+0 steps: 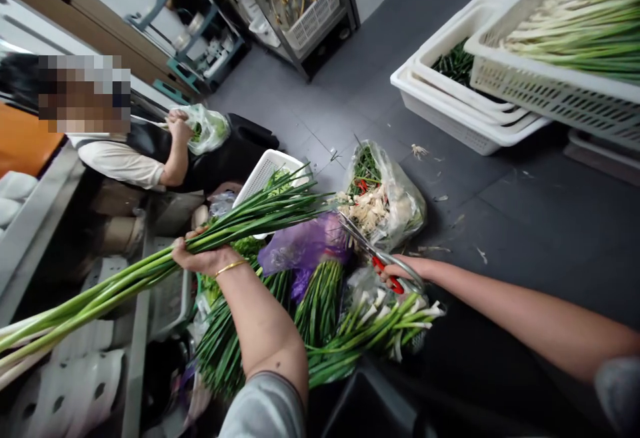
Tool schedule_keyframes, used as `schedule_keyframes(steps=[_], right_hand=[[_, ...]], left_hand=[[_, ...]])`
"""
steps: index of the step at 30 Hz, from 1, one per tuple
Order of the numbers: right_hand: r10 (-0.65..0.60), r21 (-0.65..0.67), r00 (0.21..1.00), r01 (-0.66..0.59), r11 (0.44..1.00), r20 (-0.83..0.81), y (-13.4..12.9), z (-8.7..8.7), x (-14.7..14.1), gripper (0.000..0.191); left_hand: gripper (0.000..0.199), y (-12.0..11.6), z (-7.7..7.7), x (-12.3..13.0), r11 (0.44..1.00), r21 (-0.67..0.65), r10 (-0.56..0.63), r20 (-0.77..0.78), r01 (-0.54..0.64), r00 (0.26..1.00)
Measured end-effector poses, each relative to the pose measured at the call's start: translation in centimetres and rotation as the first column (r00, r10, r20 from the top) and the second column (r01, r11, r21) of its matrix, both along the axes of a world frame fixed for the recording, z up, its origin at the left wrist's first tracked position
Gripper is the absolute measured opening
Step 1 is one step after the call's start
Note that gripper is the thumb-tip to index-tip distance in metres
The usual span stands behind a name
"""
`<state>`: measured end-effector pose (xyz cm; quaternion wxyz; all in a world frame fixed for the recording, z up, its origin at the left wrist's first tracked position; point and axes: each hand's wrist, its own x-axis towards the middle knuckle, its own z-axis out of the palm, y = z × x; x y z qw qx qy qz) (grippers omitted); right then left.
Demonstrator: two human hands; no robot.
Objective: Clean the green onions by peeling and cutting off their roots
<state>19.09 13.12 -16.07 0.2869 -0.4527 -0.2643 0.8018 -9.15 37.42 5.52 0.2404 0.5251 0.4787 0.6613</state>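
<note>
My left hand (203, 255) is closed around a bunch of green onions (245, 221), whose green tips point right and whose pale ends reach the left edge. In my right hand (400, 270) is a pair of scissors (361, 235) with red inside the handles. Its blades point up and left, close to the onion tips. Just beyond the blades stands a clear plastic bag (407, 195) holding root trimmings, green scraps and something red. Below my hands lie more green onions (380, 321) and bundles of dark green stalks (320, 298), beside a purple bag (295, 245).
At upper right, a white basket (550, 85) of green onions rests by stacked white tubs (450, 101) with dark green vegetables. A co-worker (170, 151) sits at left with a plastic bag of greens. A white basket (253, 178) stands mid-left. Scraps litter the grey floor (525, 225).
</note>
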Motion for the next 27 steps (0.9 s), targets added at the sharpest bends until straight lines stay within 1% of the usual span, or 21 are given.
schedule_keyframes(steps=[1,2,3,5,6,9,11,14,15,17,19,20,22,23,25,27], right_hand=[[0.008,-0.016,1.000,-0.009,1.000,-0.029,0.5,0.3,-0.4,0.018],[0.012,-0.037,0.999,-0.014,0.999,-0.053,1.1,0.8,-0.8,0.020],[0.016,-0.056,0.997,-0.020,0.998,-0.073,2.0,1.2,-1.2,0.020],[0.030,-0.070,0.994,-0.038,0.997,-0.107,3.7,2.0,-1.9,0.019],[0.036,-0.056,0.992,-0.043,0.997,-0.123,4.4,2.4,-2.2,0.017],[0.018,-0.006,0.991,-0.019,1.000,-0.132,5.7,3.3,-2.6,0.010],[-0.067,0.005,0.992,0.068,0.998,-0.111,5.8,3.7,-2.5,0.008],[-0.199,0.053,0.980,0.200,0.978,-0.018,5.3,4.0,-2.1,0.023],[-0.224,0.084,0.974,0.222,0.971,0.022,5.1,4.1,-1.9,0.028],[-0.238,0.143,0.966,0.223,0.964,0.097,4.7,4.0,-1.7,0.034],[-0.212,0.145,0.968,0.193,0.970,0.133,4.2,3.6,-1.7,0.033],[-0.178,0.109,0.975,0.164,0.980,0.132,3.9,3.3,-1.7,0.030],[-0.093,0.022,0.992,0.091,0.996,0.086,3.4,2.5,-1.8,0.025],[-0.056,0.004,0.997,0.056,0.998,0.045,3.2,2.1,-1.9,0.022],[-0.004,0.041,1.000,0.004,0.999,-0.021,3.2,1.5,-2.1,0.018],[0.022,0.107,0.998,-0.016,0.994,-0.057,3.8,1.5,-2.4,0.014]], left_hand=[[0.034,-0.2,-0.2,0.4,0.999,0.042,-0.008,0.103,0.004,0.995],[0.032,-0.6,-0.4,0.9,0.995,0.099,-0.028,0.220,0.006,0.975],[0.029,-1.0,-0.5,1.4,0.989,0.148,-0.062,0.300,0.018,0.952],[0.025,-1.9,-0.7,2.3,0.979,0.163,-0.164,0.274,0.122,0.948],[0.024,-2.4,-0.6,2.7,0.974,0.174,-0.191,0.257,0.149,0.947],[0.020,-3.9,-0.1,3.4,0.969,0.200,-0.195,0.257,0.145,0.947],[0.019,-4.8,0.1,3.7,0.971,0.206,-0.178,0.262,0.125,0.949],[0.017,-5.5,-0.1,3.7,0.973,0.203,-0.158,0.250,0.108,0.955],[0.017,-5.6,-0.3,3.6,0.974,0.202,-0.155,0.252,0.105,0.955],[0.017,-5.3,-1.0,3.2,0.973,0.201,-0.164,0.274,0.110,0.948],[0.019,-4.8,-1.6,2.5,0.971,0.208,-0.179,0.310,0.117,0.934],[0.021,-4.5,-1.7,2.1,0.970,0.213,-0.183,0.318,0.118,0.930],[0.023,-4.0,-1.8,1.3,0.968,0.226,-0.184,0.337,0.111,0.923],[0.022,-3.9,-1.7,1.0,0.967,0.234,-0.185,0.351,0.106,0.918],[0.021,-3.9,-1.5,0.6,0.963,0.251,-0.193,0.380,0.100,0.905],[0.019,-4.3,-1.4,0.5,0.962,0.243,-0.213,0.384,0.124,0.898]])
